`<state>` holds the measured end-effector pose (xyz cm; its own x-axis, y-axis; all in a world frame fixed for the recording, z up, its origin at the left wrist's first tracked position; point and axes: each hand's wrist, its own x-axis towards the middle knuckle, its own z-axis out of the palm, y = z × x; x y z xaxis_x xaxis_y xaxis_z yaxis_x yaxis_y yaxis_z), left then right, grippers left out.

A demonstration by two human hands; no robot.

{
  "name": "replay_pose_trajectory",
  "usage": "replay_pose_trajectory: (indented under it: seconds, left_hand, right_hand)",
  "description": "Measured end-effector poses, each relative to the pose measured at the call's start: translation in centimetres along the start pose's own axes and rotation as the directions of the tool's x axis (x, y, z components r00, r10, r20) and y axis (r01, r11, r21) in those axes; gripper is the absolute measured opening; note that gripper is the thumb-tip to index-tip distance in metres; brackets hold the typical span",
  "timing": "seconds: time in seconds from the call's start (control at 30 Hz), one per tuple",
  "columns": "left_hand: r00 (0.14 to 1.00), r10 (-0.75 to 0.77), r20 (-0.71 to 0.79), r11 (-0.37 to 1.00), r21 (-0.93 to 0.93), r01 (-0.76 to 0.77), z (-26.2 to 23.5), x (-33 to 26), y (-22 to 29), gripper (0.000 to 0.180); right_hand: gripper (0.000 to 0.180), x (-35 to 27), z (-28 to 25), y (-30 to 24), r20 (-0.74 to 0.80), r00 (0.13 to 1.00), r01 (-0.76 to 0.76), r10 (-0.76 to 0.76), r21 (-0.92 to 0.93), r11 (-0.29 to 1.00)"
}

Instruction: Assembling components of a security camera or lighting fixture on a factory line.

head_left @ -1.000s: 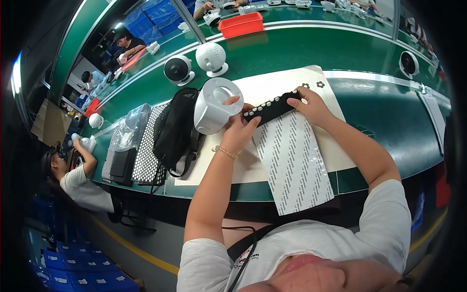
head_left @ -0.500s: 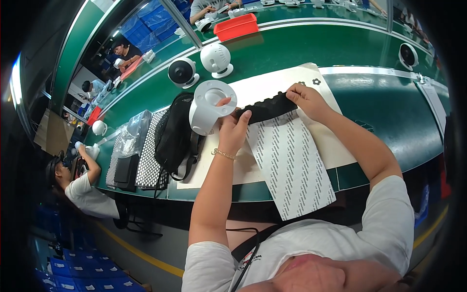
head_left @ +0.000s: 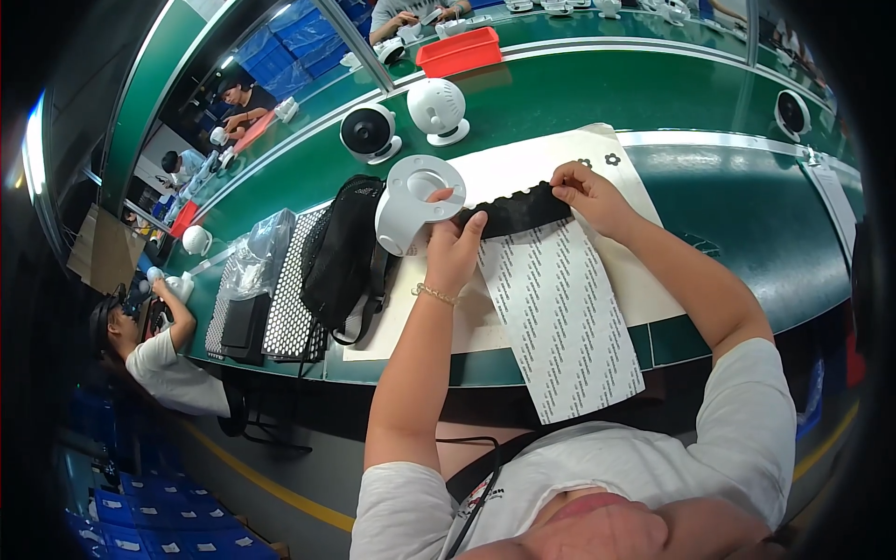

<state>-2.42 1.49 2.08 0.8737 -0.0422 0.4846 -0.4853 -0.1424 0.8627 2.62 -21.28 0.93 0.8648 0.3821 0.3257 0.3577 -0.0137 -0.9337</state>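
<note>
A white plastic camera stand (head_left: 399,217) with a round ring-shaped base is held in my left hand (head_left: 452,257). One finger pokes up through the ring's opening, and the thumb presses the left end of a black scalloped strip (head_left: 516,213). My right hand (head_left: 588,198) pinches the strip's right end between thumb and forefinger. Below the strip hangs a white sheet (head_left: 560,317) with rows of printed marks, its lower end past the table's front edge. The strip seems to be joined to the sheet's top; the exact join cannot be made out.
A cream board (head_left: 401,327) lies under my hands. To the left are a black mesh bag (head_left: 341,261), perforated panels (head_left: 297,308) and a clear plastic bag (head_left: 261,247). Behind stand two white round cameras (head_left: 437,107) and a red bin (head_left: 460,53). A co-worker (head_left: 173,359) sits at left.
The whole view has shifted slightly. My right fingers have moved a little on the strip's end. My left hand keeps its hold on the stand and strip.
</note>
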Motion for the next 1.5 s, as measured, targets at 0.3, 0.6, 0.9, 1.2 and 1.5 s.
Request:
replay_pose_trajectory:
  seconds: [0.3, 0.6, 0.9, 1.2, 1.5]
  left_hand:
    - [1.0, -0.024, -0.011, 1.0, 0.01, 0.024, 0.2, 0.1, -0.4, 0.05]
    - [1.0, -0.025, -0.012, 0.998, -0.061, 0.024, 0.2, 0.3, -0.5, 0.049]
    - [0.999, -0.046, -0.02, 0.999, -0.016, 0.046, 0.2, 0.3, -0.2, 0.049]
    - [0.999, -0.037, 0.001, 0.998, -0.044, 0.037, 0.5, 0.2, -0.1, 0.048]
    - [1.0, -0.011, 0.001, 1.0, -0.002, 0.011, 0.4, 0.3, -0.2, 0.048]
  right_hand:
    - [0.028, -0.4, -0.4, -1.3, 0.125, 0.97, -0.217, 0.21, 0.047, 0.975]
    - [0.024, -0.2, 0.3, -1.0, -0.09, 0.996, -0.004, 0.005, 0.013, 1.0]
    - [0.009, -0.3, 0.1, -0.6, -0.098, 0.988, 0.104, -0.122, -0.171, 0.98]
    - [0.02, -0.5, 0.6, -1.9, -0.046, 0.975, 0.194, -0.217, -0.3, 0.934]
    - [0.037, -1.1, 2.5, -2.3, -0.08, 0.925, 0.311, -0.372, -0.403, 0.861]
